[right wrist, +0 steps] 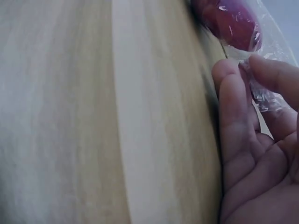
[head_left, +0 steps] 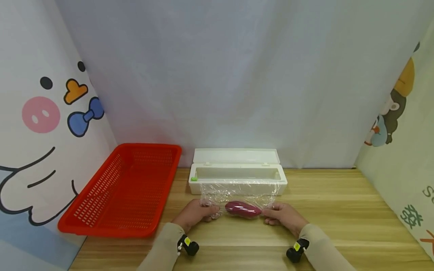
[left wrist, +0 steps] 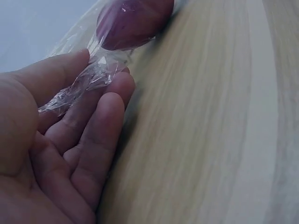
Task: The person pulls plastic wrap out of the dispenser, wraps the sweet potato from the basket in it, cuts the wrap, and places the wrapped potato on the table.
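A reddish-purple sweet potato (head_left: 243, 209) lies wrapped in clear cling film (head_left: 239, 191), which stretches back to the front edge of a white cling film box (head_left: 237, 187). My left hand (head_left: 198, 213) pinches the bunched film just left of the sweet potato. On the other side, my right hand (head_left: 284, 215) pinches film close to the tapered right end. In the left wrist view, crumpled film (left wrist: 100, 70) sits between thumb and fingers. The right wrist view likewise has gathered film (right wrist: 261, 93) under the thumb, beside the shiny wrapped end of the sweet potato (right wrist: 231, 23).
A red perforated basket (head_left: 129, 195) stands on the left of the wooden table (head_left: 339, 210). The box's lid (head_left: 235, 156) is raised at the back, with a small green piece (head_left: 194, 179) on its left front rim. Pale curtains (head_left: 237, 75) close off the back.
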A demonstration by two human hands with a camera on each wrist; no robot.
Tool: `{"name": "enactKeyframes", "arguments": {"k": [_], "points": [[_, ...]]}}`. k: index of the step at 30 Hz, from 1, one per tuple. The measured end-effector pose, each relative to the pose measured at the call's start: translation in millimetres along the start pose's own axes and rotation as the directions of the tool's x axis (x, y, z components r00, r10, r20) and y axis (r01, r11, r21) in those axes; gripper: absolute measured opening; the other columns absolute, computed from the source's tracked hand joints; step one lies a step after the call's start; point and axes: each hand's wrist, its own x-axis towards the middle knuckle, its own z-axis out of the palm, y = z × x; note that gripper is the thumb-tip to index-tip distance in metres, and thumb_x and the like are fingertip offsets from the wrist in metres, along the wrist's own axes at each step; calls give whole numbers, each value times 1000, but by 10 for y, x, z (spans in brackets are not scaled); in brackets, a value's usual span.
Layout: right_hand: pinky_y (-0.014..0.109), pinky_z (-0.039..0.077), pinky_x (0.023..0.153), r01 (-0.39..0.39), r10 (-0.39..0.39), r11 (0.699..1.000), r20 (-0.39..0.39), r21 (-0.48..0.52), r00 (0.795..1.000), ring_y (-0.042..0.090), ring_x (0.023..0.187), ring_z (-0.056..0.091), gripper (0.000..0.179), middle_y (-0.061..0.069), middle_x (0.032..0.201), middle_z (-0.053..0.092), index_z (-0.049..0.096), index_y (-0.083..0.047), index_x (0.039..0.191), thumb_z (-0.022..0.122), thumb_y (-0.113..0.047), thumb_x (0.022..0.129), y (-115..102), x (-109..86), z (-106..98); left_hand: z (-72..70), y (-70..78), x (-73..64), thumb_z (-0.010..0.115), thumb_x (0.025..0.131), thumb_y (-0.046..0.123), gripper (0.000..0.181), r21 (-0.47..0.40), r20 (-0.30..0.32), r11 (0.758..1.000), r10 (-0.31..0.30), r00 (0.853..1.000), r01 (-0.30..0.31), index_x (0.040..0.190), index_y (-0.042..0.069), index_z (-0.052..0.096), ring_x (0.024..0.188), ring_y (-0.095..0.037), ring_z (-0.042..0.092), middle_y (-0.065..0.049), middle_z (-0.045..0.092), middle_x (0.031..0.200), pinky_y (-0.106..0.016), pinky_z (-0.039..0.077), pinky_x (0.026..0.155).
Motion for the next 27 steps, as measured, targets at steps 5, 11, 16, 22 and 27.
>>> {"name": "enactKeyframes", "arguments": {"k": [5,11,16,22,27], "points": [[29,53,81,6,-7,999,21,37,1000,19,88,67,34,15,102,69,61,4,107,65,-25,90,-23,2,-24,17,-4,30,75,79,40,39,-5,-24,1000,-14,1000,14,98,7,69,76,-13,63,-2,70,89,-30,53,70],[36,50,90,-32,24,990,60,135,998,27,98,65,35,15,107,64,52,4,111,61,-25,93,-65,21,27,42,-19,44,74,77,49,50,-65,-50,997,-35,998,32,111,13,67,83,-17,64,-4,70,98,-32,53,72],[30,50,83,-24,28,999,-117,37,993,16,91,60,41,9,104,62,59,2,107,69,-31,86,-112,109,215,142,-3,111,77,76,43,47,-82,-131,997,-6,991,-5,108,10,68,80,-15,64,-4,70,96,-30,51,70],[30,41,88,-36,40,999,-282,19,959,20,99,55,48,7,109,61,59,-4,111,75,-34,78,-172,186,340,254,-2,183,77,79,22,28,-53,-180,996,55,982,-65,97,2,71,73,-12,61,-5,71,90,-28,51,64],[32,41,89,-18,34,998,-250,65,968,21,100,56,46,8,110,61,59,-3,112,77,-28,77,-196,218,351,279,33,201,77,79,29,28,-33,-177,998,38,984,-45,94,6,72,72,-12,59,-1,69,86,-28,50,64]]}}
